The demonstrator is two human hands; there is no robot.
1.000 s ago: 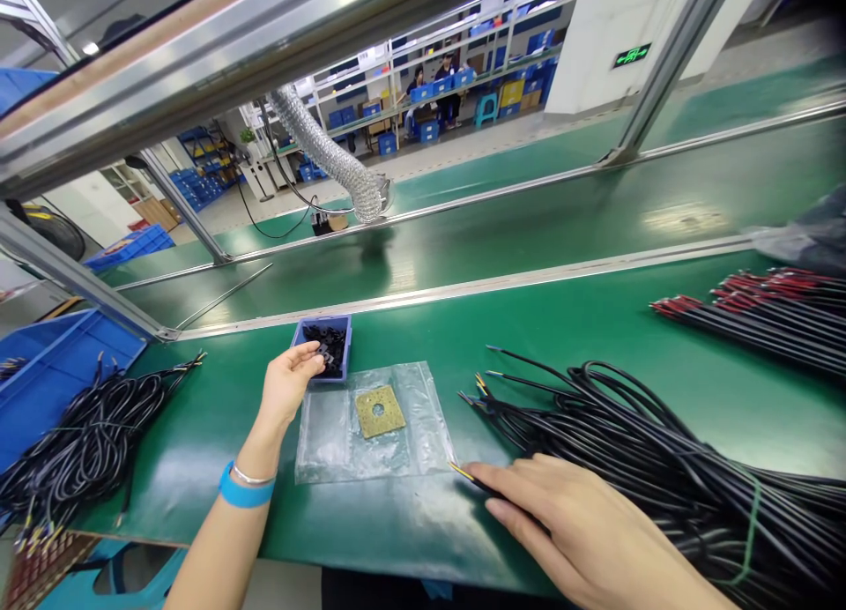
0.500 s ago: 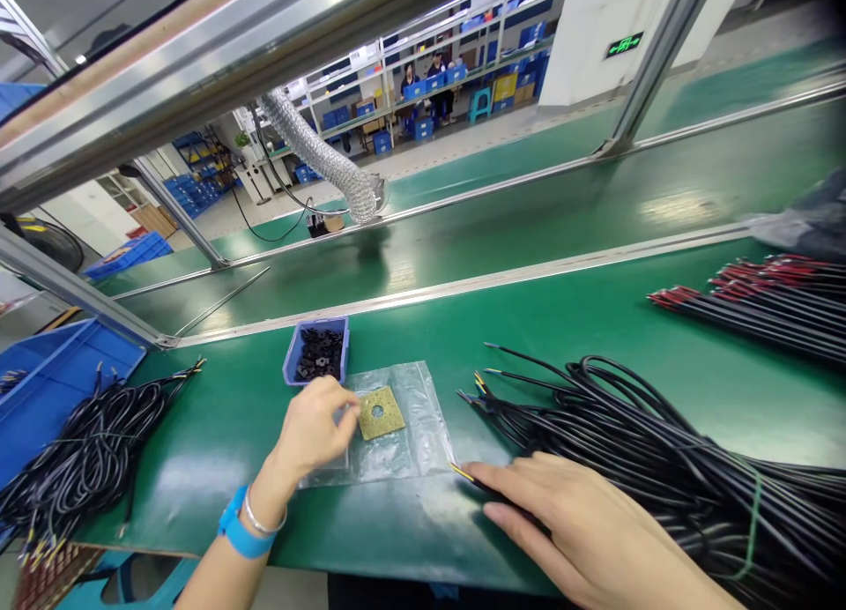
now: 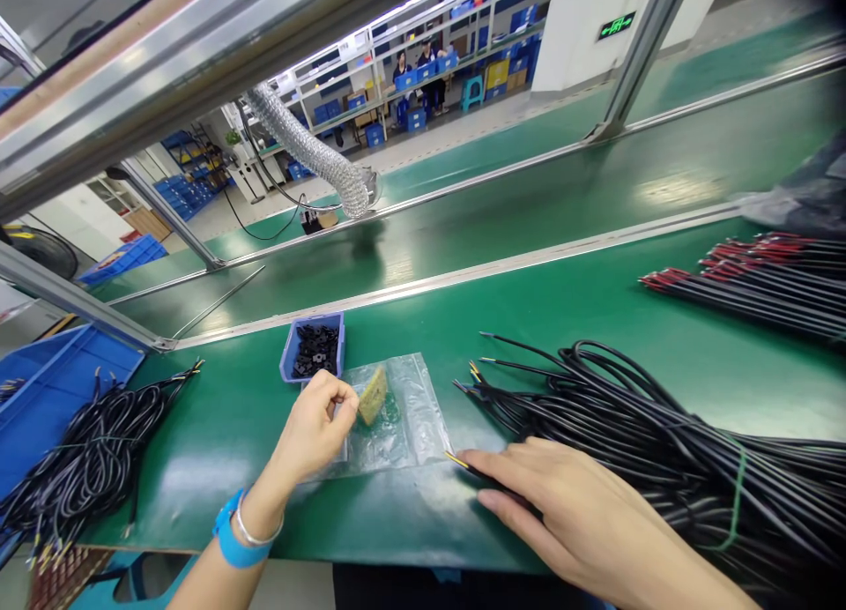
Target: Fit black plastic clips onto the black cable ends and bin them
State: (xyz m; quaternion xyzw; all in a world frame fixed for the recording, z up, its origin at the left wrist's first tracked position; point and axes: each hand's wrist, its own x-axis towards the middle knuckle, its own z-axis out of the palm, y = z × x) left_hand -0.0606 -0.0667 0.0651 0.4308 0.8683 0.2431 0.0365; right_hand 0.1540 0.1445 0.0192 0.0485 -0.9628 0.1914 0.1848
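My left hand pinches the edge of a yellowish square sponge, which stands tilted up on its side. Beneath it lies a clear plastic zip bag on the green bench. My right hand is closed around a black cable, its fingers partly hiding it; a bare yellow wire end sticks out past the index fingertip. Just beyond the left hand sits a small blue bin of little black parts. A bundle of black cables lies right beside my right hand.
At far right lie black cables with red ends. Another cable bundle and a large blue crate are at left. A metal frame post and a silver duct hose stand behind. Two people sit far off.
My left hand has taken hold of the sponge and lifted it from lying flat to tilted. The right hand keeps the cable in much the same place. The view has shifted slightly.
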